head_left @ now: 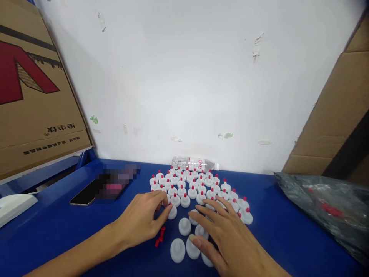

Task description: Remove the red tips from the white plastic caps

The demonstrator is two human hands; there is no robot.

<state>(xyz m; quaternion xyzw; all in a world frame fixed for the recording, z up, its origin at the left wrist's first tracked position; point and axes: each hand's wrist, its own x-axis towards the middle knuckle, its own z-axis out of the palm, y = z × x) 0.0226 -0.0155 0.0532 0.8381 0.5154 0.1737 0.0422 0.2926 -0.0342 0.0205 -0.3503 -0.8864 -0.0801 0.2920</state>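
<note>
Several white bottle caps with red tips (192, 187) stand in rows on the blue table (57, 227). My left hand (142, 219) rests palm down, its fingers curled against a white cap (172, 212) at the near edge of the rows. My right hand (227, 234) lies flat with fingers spread over several plain white caps (184, 226) that have no red tip. Two small red tips (160, 236) lie loose on the table between my hands.
A clear water bottle (196, 163) lies on its side against the white wall behind the caps. A phone (89, 192) lies at the left. A grey plastic bag (325, 207) holding red parts sits at the right. Cardboard boxes (34, 92) flank both sides.
</note>
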